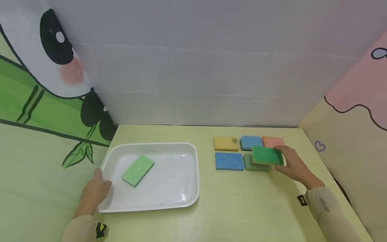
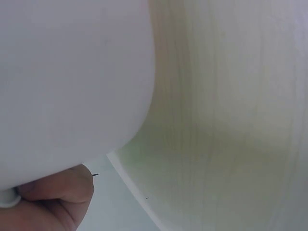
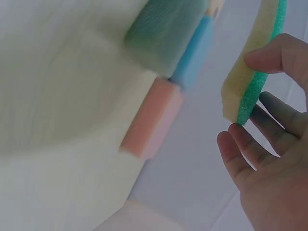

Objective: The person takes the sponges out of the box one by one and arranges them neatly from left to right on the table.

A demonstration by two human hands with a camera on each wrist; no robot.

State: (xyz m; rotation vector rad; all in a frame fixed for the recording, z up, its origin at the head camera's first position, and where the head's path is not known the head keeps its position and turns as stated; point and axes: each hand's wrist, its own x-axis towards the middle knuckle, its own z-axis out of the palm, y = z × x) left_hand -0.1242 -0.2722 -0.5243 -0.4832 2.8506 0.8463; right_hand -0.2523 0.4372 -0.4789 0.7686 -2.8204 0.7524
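Note:
My right hand pinches a sponge with a green scouring face and a pale yellow foam side. The right wrist view shows this sponge between the thumb and fingers, raised above the table. Under it, partly covered, lies a dull green sponge. At the other side, my left hand grips the left rim of a white plastic tray. Fingers curl at the tray's edge in the left wrist view. A light green speckled sponge lies slantwise inside the tray.
Right of the tray, several sponges sit in two rows: yellow, blue and pink behind, speckled blue in front. A pale wall stands at the table's back edge, with printed side panels left and right.

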